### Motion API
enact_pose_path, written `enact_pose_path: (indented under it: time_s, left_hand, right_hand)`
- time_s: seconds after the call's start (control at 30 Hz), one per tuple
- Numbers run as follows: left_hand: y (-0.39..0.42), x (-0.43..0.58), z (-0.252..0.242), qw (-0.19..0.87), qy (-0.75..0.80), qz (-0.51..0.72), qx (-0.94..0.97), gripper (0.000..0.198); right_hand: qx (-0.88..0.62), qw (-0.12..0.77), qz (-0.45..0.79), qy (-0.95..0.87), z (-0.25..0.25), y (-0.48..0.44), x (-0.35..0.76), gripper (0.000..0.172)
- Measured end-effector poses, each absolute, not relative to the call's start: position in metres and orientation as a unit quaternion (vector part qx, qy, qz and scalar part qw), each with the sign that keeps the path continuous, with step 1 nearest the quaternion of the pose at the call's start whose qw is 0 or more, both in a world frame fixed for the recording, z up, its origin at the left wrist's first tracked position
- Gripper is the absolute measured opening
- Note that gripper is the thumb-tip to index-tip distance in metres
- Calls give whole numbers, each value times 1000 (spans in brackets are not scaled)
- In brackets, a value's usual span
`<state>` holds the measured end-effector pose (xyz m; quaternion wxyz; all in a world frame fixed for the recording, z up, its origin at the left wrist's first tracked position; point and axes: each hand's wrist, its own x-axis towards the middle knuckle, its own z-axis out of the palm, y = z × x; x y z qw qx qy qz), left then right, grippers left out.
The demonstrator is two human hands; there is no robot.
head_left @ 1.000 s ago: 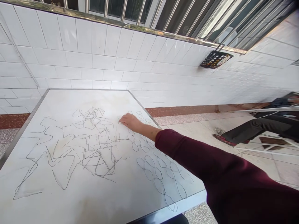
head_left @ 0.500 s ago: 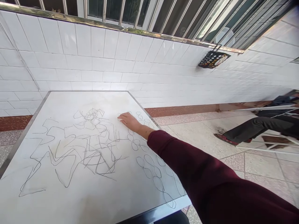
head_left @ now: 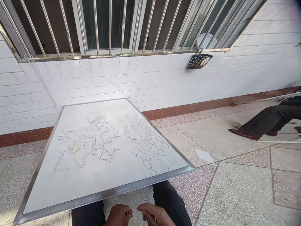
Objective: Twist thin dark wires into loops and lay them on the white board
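Both my hands hang low, just beyond the near edge of the white-topped table (head_left: 105, 183), between my dark-trousered knees. Curled fingers close up my left hand (head_left: 119, 215). Facing it, my right hand (head_left: 155, 215) has its thumb and fingers drawn together. A small gap separates the hands, and anything thin inside them is too fine to see. Several thin, dark figure-eight wire loops (head_left: 147, 149) lie in rows along the table's right side. Left of them spreads a tangle of bent, zigzag wires (head_left: 101, 147).
A white tiled wall (head_left: 145, 81) and a barred window (head_left: 110, 28) stand behind the table. From the bars hangs a dark patterned bag (head_left: 199, 61). A white sheet (head_left: 204, 155) lies on the floor. At right, a seated person's leg (head_left: 261, 122) shows.
My right hand has left the far end of the loop rows and come back to my lap. My left hand has entered the view. The camera has shifted back and turned.
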<state>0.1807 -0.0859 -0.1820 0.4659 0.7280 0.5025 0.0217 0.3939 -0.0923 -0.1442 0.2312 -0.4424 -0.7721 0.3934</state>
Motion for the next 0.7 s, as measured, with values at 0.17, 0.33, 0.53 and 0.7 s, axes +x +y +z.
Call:
enact_pose_path:
  time_s: [0.17, 0.33, 0.53, 0.7]
  left_hand:
    - [-105, 162, -137, 422, 492, 153, 746, 22]
    - [-105, 125, -89, 323, 546, 302, 711, 26]
    - [-60, 91, -78, 158, 640, 403, 635, 28]
    - [-27, 51, -88, 52, 704, 420, 571, 42]
  right_hand:
    - [-519, 233, 320, -758, -180, -85, 442, 38]
    - [-505, 225, 272, -788, -213, -102, 454, 33]
    - [-495, 196, 261, -805, -217, -106, 451, 34]
    - [-474, 196, 205, -833, -233, -109, 463, 34]
